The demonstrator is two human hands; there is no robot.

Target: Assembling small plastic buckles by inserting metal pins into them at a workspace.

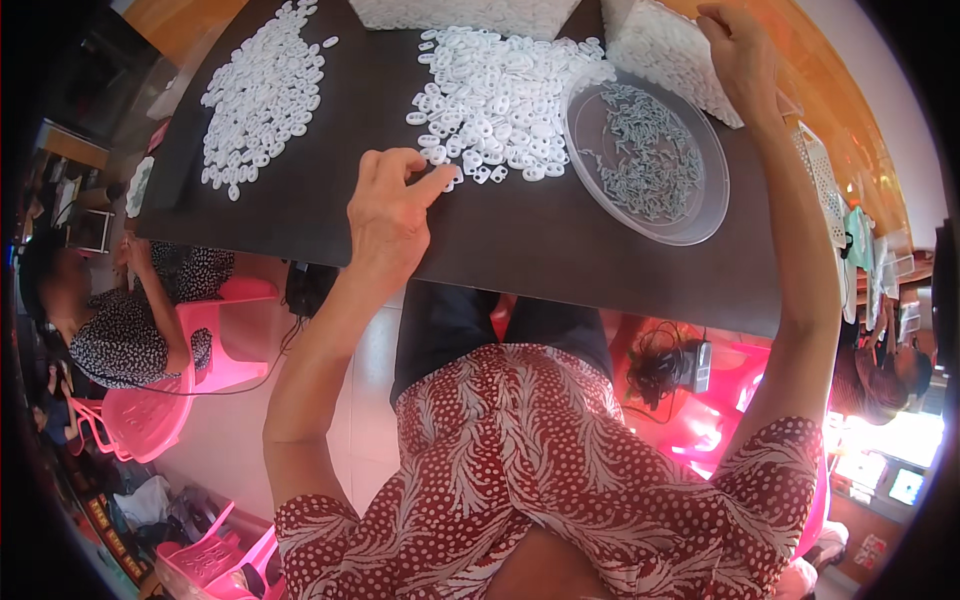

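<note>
My left hand [390, 212] rests at the near edge of the middle pile of small white oval plastic pieces with holes [500, 95]. Its fingers are curled, with thumb and forefinger apart beside a few loose pieces. My right hand [742, 65] is raised at the far right, next to a container full of white pieces [665, 50]. Those fingers are closed, and whatever may be in them is hidden. Between my arms stands a round clear plastic tub [712, 200] with many small grey screws [645, 150] spread over its bottom.
A second pile of white pieces [265, 100] lies on the left of the dark table [520, 250]. Another full container [470, 15] stands at the far edge. Beyond the table's left side, a person [120, 335] sits near pink plastic chairs [150, 410]. Cables [655, 365] hang below right.
</note>
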